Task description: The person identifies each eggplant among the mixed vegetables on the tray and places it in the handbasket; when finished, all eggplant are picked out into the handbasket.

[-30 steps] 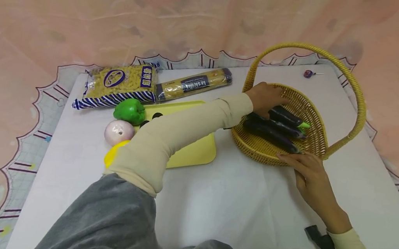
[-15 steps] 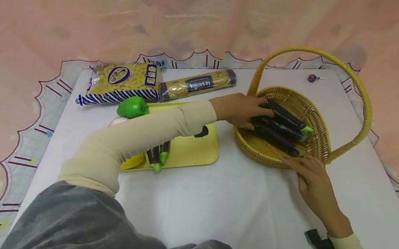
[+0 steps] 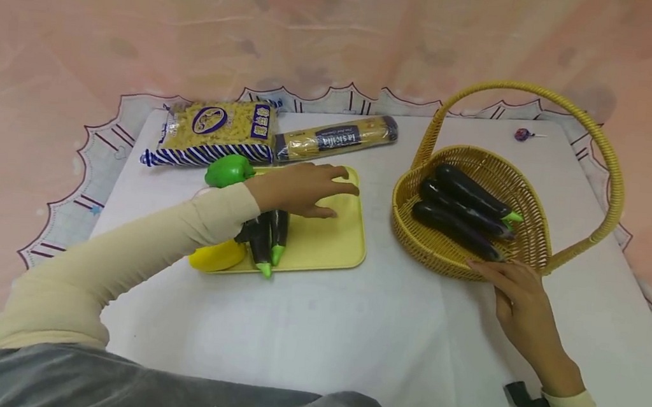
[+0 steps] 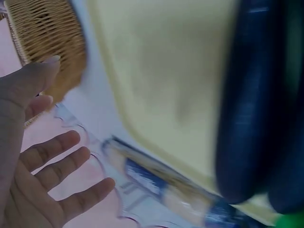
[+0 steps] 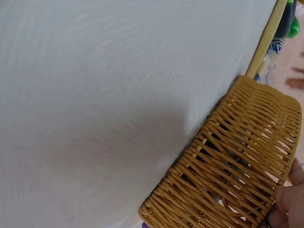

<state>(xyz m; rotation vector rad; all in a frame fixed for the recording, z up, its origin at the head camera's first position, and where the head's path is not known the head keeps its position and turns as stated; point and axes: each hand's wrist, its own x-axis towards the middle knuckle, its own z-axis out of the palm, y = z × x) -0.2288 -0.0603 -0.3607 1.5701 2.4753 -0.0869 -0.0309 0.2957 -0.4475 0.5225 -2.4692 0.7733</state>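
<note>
My left hand (image 3: 306,190) is spread open over the yellow tray (image 3: 337,243), with nothing in its grasp. In the left wrist view, its fingers (image 4: 59,151) are apart, with dark eggplants (image 4: 249,104) on the tray to the right. Two eggplants (image 3: 260,242) with green stem ends show on the tray, partly hidden by the left hand and sleeve. My right hand (image 3: 519,302) holds the near rim of the wicker basket (image 3: 431,253). Inside the basket several eggplants (image 3: 471,190) lie side by side. In the right wrist view, its thumb (image 5: 285,197) is against the woven wall.
A green bell pepper (image 3: 229,170) and a yellow vegetable or fruit (image 3: 217,256) lie at the tray's left side. Behind are a bag of pasta (image 3: 217,125) and a spaghetti pack (image 3: 337,139). A lollipop (image 3: 522,134) lies at the back right. The basket's tall handle (image 3: 608,162) arches up.
My left hand has let go of the eggplants in the basket and moved left over the tray, its fingers spreading. My right hand stays at the basket's rim.
</note>
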